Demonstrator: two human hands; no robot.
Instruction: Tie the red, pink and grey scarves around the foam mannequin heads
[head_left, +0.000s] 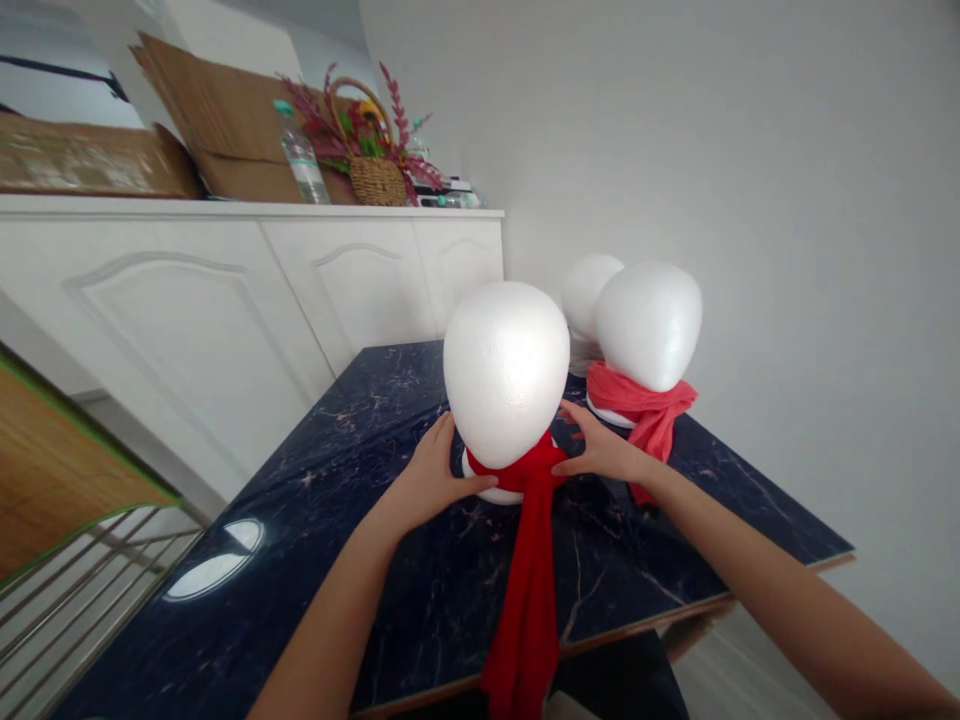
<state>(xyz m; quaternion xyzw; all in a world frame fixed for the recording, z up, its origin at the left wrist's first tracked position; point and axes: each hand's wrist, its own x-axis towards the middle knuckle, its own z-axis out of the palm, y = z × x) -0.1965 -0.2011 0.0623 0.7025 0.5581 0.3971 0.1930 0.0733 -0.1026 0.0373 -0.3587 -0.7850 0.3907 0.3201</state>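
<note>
A white foam mannequin head [507,365] stands upright in front of me. A red scarf [534,540] is wrapped about its neck, and its long end hangs down over the table's front edge. My left hand [429,476] curves around the left side of the neck, thumb on the scarf's lower edge by the white base. On the opposite side my right hand [598,447] grips the scarf, its thumb at the front near the overlap. The far fingertips of both hands are partly hidden behind the neck.
Behind to the right stand a second foam head [651,322] with a coral scarf [651,405] and a third head [586,290]. The dark marbled table [315,560] borders a metal rack [97,580]. A white cabinet [367,280] carries cardboard [232,120], a bottle [304,160] and a flower basket [377,180].
</note>
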